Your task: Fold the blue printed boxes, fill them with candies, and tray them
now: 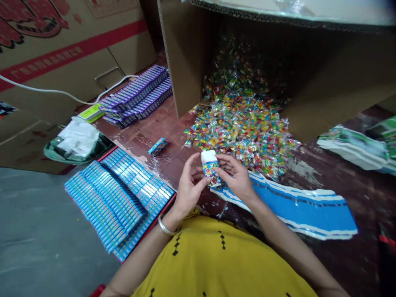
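Between my two hands is a small blue printed candy box (210,171), held upright with its white top flap raised. My left hand (192,181) grips its left side, thumb on the front. My right hand (233,175) closes on the right side, its thumb pressed to the front near the top. Just beyond lies a heap of small clear packets of colourful candies (241,128), spilling from a large cardboard box (188,57) on its side. Flat blue cartons (306,208) lie fanned in an overlapping row by my right forearm. One closed blue box (157,146) rests alone to the left.
Rows of blue boxes (105,198) fill a red-edged tray at left. Purple boxes (136,97) are stacked behind, near a white cable (62,93). A green basket (77,144) holds white material. Green-and-white flat cartons (355,146) lie at far right.
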Tool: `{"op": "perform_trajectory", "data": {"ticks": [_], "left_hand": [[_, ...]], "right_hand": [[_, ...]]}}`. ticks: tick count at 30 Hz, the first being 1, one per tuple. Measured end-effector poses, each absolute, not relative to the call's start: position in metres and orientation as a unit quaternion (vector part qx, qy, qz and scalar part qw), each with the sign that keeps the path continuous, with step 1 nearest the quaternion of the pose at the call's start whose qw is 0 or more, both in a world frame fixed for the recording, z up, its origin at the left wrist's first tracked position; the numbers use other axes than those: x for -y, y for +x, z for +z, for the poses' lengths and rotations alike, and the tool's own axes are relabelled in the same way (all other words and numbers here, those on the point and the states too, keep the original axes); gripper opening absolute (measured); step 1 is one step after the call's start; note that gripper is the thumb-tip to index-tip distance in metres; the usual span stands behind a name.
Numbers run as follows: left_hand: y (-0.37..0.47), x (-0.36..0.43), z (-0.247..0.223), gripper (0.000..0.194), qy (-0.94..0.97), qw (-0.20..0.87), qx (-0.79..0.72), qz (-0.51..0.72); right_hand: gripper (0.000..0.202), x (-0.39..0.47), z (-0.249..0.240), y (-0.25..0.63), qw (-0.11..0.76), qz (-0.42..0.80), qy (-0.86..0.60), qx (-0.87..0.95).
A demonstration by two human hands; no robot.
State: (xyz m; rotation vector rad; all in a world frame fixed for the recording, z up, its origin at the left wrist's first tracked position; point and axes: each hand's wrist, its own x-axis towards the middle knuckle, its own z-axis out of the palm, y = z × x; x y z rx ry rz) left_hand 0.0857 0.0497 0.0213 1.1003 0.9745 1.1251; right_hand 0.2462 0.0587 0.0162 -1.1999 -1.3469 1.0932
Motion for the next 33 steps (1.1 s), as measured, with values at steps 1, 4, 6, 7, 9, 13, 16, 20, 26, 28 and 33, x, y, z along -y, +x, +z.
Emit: {"op": "perform_trajectory", "data": {"ticks": [1, 4, 6, 7, 9, 13, 16, 20, 26, 28, 33], "left_hand": [[0.085, -0.049, 0.021, 0.068, 0.473, 0.599, -0.420, 0.491], [0.083, -0.049, 0.020, 0.052, 0.481, 0.599, -0.424, 0.480], [0.079, -0.050, 0.019, 0.047, 0.494, 0.610, -0.420, 0.456], [0.077, -0.052, 0.018, 0.047, 0.500, 0.620, -0.413, 0.440], [0.072, -0.055, 0.019, 0.049, 0.514, 0.644, -0.396, 0.405], [0.066, -0.061, 0.021, 0.047, 0.526, 0.681, -0.365, 0.357], [0.066, -0.062, 0.020, 0.042, 0.518, 0.692, -0.357, 0.355], [0.074, -0.058, 0.014, 0.042, 0.479, 0.694, -0.362, 0.397], [0.077, -0.055, 0.008, 0.050, 0.434, 0.685, -0.389, 0.437], [0.075, -0.055, 0.009, 0.051, 0.445, 0.675, -0.397, 0.435], [0.074, -0.052, 0.013, 0.050, 0.502, 0.610, -0.436, 0.431]], "right_hand": [[0.037, -0.059, 0.017, 0.246, 0.492, 0.448, -0.494, 0.559], [0.029, -0.058, 0.017, 0.245, 0.485, 0.436, -0.502, 0.568], [0.018, -0.057, 0.016, 0.246, 0.476, 0.422, -0.515, 0.575], [0.014, -0.056, 0.015, 0.246, 0.470, 0.413, -0.521, 0.580], [0.014, -0.056, 0.014, 0.248, 0.460, 0.393, -0.532, 0.593], [0.014, -0.056, 0.013, 0.249, 0.454, 0.379, -0.534, 0.605], [0.011, -0.056, 0.014, 0.247, 0.469, 0.376, -0.523, 0.604], [0.008, -0.056, 0.016, 0.241, 0.494, 0.390, -0.518, 0.579], [0.017, -0.062, 0.019, 0.237, 0.529, 0.427, -0.516, 0.521], [0.017, -0.065, 0.019, 0.239, 0.517, 0.456, -0.502, 0.523], [0.023, -0.076, 0.020, 0.247, 0.470, 0.502, -0.512, 0.516]]}}
